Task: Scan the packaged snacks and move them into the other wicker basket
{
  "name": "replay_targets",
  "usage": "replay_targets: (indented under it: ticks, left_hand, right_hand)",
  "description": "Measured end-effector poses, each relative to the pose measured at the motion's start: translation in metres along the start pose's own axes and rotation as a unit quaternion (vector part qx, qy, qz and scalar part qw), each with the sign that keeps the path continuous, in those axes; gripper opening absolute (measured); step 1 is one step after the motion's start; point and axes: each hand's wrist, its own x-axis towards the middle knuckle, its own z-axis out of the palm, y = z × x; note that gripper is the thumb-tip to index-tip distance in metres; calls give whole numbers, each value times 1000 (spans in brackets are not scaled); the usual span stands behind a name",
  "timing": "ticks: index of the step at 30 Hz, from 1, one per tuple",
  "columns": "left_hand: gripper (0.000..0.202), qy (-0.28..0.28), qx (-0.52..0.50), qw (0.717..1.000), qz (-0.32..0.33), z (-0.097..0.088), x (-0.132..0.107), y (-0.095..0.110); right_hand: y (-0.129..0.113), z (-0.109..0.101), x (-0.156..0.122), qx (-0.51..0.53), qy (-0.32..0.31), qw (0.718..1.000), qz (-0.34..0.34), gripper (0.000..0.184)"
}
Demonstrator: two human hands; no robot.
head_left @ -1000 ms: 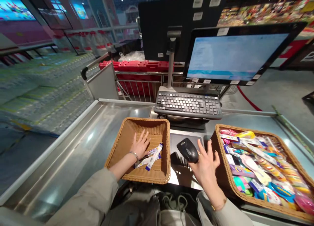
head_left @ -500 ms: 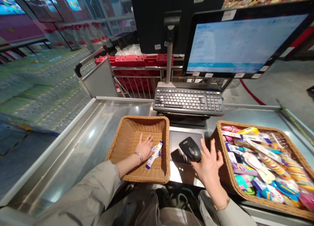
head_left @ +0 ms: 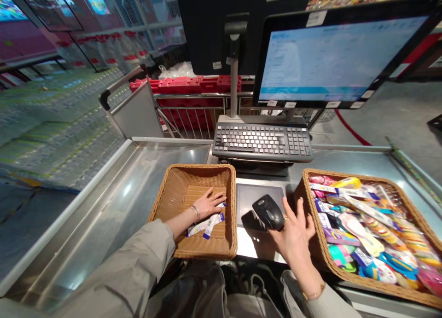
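My left hand [head_left: 207, 205] is inside the left wicker basket [head_left: 233, 207], palm down with the fingers stretched out. It partly covers several slim white-and-blue packets [head_left: 210, 226] on the basket floor; whether it touches them I cannot tell. A black handheld barcode scanner [head_left: 267, 212] is in my right hand [head_left: 293, 235]. Thumb and lower fingers grip the scanner while other fingers stick out, and its head tilts up and left above the counter plate. Close to the right of this hand stands the second wicker basket [head_left: 319, 230], filled with colourful packaged goods [head_left: 366, 230].
A keyboard [head_left: 262, 141] stands behind the baskets, below a lit monitor [head_left: 317, 62] and a post. The metal counter [head_left: 113, 193] has a raised rim at the left. Beyond it are a trolley [head_left: 134, 104], red crates [head_left: 189, 85] and stacked bottles [head_left: 51, 120].
My left hand has shifted slightly up and right in the basket, and the packets under it now lie more spread out. My right hand keeps the scanner in nearly the same place.
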Motion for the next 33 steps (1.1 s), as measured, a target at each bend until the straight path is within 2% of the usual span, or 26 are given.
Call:
replay_targets:
  ticks: [3, 8, 13, 16, 20, 24, 33]
  left_hand:
    - [16, 5, 6, 1000, -16, 1, -7, -9]
    - [20, -45, -12, 999, -23, -2, -13, -19]
    - [9, -57, -30, 997, -31, -4, -15, -14]
    - [11, -58, -39, 996, -48, -10, -17, -11]
    - [18, -19, -26, 995, -89, -25, -24, -10]
    - [19, 40, -17, 988, -146, -49, -32, -5]
    - [11, 150, 50, 955, -250, -100, -43, 27]
  right_hand:
    - [2, 0, -1, -3, -2, 1000, 9, 21]
    - [3, 4, -1, -4, 5, 1000, 7, 20]
    - [4, 7, -3, 0, 4, 1000, -11, 17]
    - [4, 7, -3, -1, 11, 1000, -13, 15]
    - [3, 6, -3, -6, 16, 1000, -19, 14]
    - [1, 3, -1, 8, 28, 999, -22, 15]
    - [-10, -12, 2, 29, 63, 997, -18, 17]
